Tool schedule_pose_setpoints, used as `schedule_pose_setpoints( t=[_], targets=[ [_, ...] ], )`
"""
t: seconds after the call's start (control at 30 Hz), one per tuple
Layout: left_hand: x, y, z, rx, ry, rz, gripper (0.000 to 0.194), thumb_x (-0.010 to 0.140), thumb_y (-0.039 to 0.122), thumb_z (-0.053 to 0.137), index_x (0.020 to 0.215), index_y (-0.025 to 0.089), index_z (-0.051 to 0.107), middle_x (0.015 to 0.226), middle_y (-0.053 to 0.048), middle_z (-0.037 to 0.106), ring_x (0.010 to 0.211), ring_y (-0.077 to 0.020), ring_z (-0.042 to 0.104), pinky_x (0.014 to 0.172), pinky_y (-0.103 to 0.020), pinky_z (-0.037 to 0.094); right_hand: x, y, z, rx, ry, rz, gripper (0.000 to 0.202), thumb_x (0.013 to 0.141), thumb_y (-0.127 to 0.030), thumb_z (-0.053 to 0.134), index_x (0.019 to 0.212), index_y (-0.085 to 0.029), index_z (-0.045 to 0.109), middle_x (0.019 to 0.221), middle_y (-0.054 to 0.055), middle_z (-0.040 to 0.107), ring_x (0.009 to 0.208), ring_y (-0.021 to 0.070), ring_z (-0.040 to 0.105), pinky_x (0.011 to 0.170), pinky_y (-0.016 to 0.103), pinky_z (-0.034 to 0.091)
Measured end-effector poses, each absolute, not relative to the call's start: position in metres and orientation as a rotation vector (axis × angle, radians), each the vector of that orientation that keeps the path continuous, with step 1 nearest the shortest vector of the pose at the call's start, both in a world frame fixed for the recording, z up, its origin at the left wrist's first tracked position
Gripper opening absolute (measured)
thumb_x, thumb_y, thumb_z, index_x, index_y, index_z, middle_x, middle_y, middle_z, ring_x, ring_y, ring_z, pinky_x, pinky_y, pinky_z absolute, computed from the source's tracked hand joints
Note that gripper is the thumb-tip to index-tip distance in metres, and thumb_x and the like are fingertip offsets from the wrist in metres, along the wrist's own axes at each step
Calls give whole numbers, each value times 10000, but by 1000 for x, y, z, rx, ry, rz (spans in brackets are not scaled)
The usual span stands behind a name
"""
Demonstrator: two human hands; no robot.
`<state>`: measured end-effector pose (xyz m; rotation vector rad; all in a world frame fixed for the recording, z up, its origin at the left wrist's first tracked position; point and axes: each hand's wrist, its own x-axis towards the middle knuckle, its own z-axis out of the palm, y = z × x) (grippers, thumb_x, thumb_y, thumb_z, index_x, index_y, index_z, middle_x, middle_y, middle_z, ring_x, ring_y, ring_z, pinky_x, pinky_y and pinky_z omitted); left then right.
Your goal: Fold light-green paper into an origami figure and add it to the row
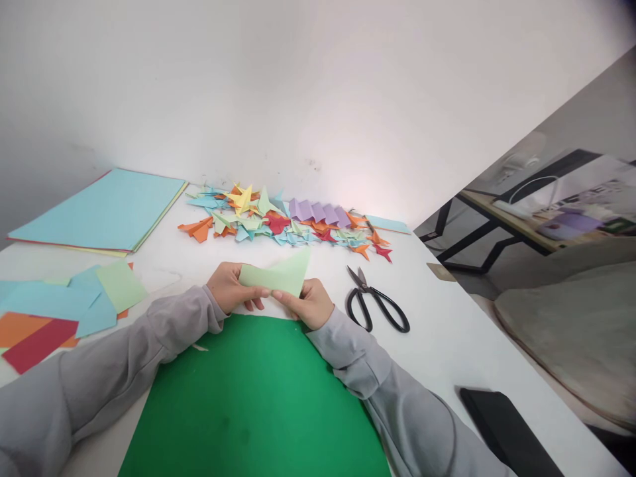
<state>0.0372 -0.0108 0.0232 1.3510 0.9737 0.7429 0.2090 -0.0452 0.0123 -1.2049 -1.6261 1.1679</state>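
Note:
A light green paper (275,275), bent with one corner rising at the right, is held over the far edge of a green sheet (253,397). My left hand (231,287) grips its left end, thumb along the lower edge. At its lower right, my right hand (311,303) pinches it, and the two thumb tips nearly meet. Black-handled scissors (380,301) lie partly open on the white table, right of my right hand. Beyond the paper is a pile of folded paper shapes (248,222) in several colours.
Large coloured sheets (114,209) are stacked at the back left, with smaller loose papers (82,298) nearer. A black flat object (507,430) lies at the front right. The wall (298,99) rises behind the table; a chair (571,324) stands beyond its right edge.

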Motion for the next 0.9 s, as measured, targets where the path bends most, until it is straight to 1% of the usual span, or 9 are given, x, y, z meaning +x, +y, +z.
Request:
schedule_pose_setpoints(
  t=[0.13,0.27,0.33,0.43,0.57,0.67,0.73,0.8,0.9],
  targets=[
    [37,-11,23,1327,950,742,305,515,290,758,704,102,609,534,-9,639,465,-137,613,367,-184,465,211,-43,9,-1218,-1604,1186,470,692,-470,594,364,-155,476,307,-33,431,299,50,340,338,204,251],
    [35,-12,22,1366,964,736,283,538,277,745,709,94,613,509,-14,631,469,-139,613,370,-181,459,211,-42,7,-1154,-1590,1178,316,642,-422,658,515,-135,627,498,26,620,450,103,519,457,218,404],
    [35,-13,22,1388,969,739,279,549,261,737,736,89,620,484,-6,618,446,-132,600,368,-182,454,211,-42,7,-1122,-1594,1219,283,635,-408,665,563,-134,651,549,41,649,499,124,557,505,235,439],
    [36,-13,22,1404,973,764,276,542,239,740,744,89,628,438,13,594,396,-113,565,376,-188,453,210,-43,10,-1137,-1596,1242,301,652,-403,651,517,-135,632,482,27,616,446,107,521,474,226,421],
    [35,-11,23,1401,1004,812,233,521,245,753,654,97,630,408,17,579,373,-102,537,394,-199,459,209,-45,12,-1193,-1589,1199,390,668,-429,631,414,-142,555,370,-9,515,360,67,420,405,205,350],
    [33,-8,21,1406,981,821,206,534,260,745,598,104,627,418,9,587,381,-103,539,399,-203,461,209,-44,10,-1222,-1538,1207,419,643,-465,645,401,-146,521,330,-28,457,322,57,370,359,201,299],
    [31,-8,20,1435,945,789,196,540,261,740,582,104,629,424,4,592,382,-103,539,404,-205,465,211,-42,6,-1189,-1449,1227,408,627,-501,647,457,-141,556,386,-14,509,361,73,419,380,206,333],
    [30,-8,20,1484,911,738,187,543,255,736,586,102,636,424,3,593,380,-102,536,410,-206,468,212,-39,2,-1129,-1314,1225,425,639,-549,612,541,-135,600,501,16,585,450,100,493,442,222,392],
    [30,-10,20,1536,902,695,174,551,240,727,623,100,653,430,6,596,390,-102,542,420,-205,475,213,-36,-2,-1123,-1165,1190,460,670,-574,567,539,-134,590,502,18,566,464,104,487,444,228,390]
  ],
)
